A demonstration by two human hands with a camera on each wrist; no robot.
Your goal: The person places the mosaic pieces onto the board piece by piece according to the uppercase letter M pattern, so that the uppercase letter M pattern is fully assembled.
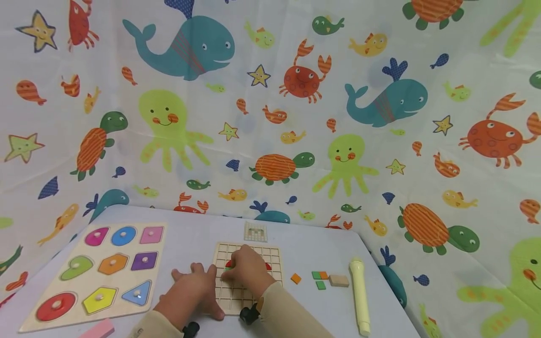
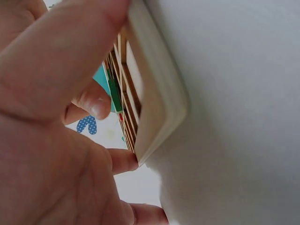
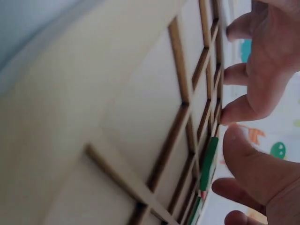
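Observation:
A square wooden grid board [image 1: 230, 300] lies flat on the white table, with red tiles [image 1: 268, 266] and a green tile [image 2: 115, 96] set in it. At its near left corner rests my left hand [image 1: 192, 288], thumb along the edge and fingers spread toward the left side. Over the board's middle is my right hand [image 1: 249, 270], its fingers bent down with the fingertips right at the red and green tiles. In the right wrist view, the thumb [image 3: 239, 145] of that hand shows close over a green tile. I cannot tell whether a tile is between its fingertips.
A peg puzzle board [image 1: 158, 244] with coloured shapes stands left, near a pink block [image 1: 99, 328]. Right of the grid lie an orange tile [image 1: 296, 279], several more tiles, a tan block [image 1: 339, 280] and a pale yellow stick [image 1: 359, 295]. Behind it is a small card [image 1: 255, 225].

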